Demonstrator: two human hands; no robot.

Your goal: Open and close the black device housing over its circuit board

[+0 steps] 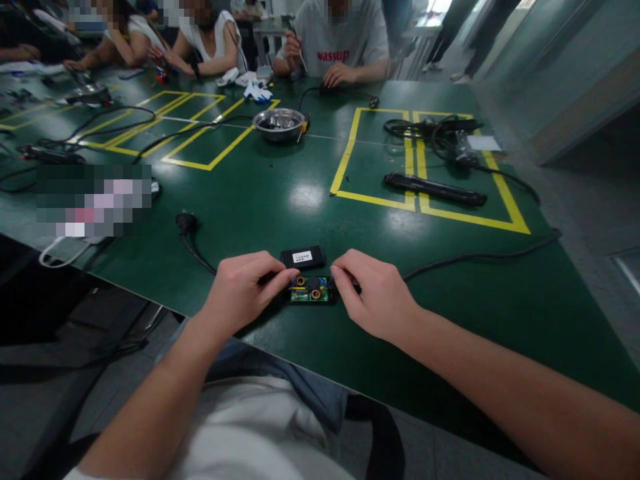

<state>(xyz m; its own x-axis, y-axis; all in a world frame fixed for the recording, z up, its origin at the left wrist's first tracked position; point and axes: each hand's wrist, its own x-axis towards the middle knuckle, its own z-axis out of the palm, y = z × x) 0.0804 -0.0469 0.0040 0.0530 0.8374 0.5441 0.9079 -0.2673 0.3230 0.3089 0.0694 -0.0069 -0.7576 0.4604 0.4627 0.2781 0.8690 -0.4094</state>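
Note:
Right in front of me lies a small open black casing with a green circuit board point(311, 291) inside, showing copper-wound coils. At its left end, my left hand point(245, 287) is closed, thumb and index finger pinched where a black power cord point(201, 259) runs in. My right hand point(375, 291) pinches at the other end, around the black cable point(480, 259) that leads off to the right. My fingers partly hide both cable ends. Just behind the board rests a black casing cover point(303, 257) with a white label. The cord on the left ends in a plug point(186, 221).
A metal bowl point(279, 125) of small dark parts stands farther back. A long black packet point(435, 189) and coiled cables point(450, 137) lie at right among yellow tape lines. White-and-blue gloves point(257, 91) lie near people seated across the table. A blurred-out item point(97, 203) is at left.

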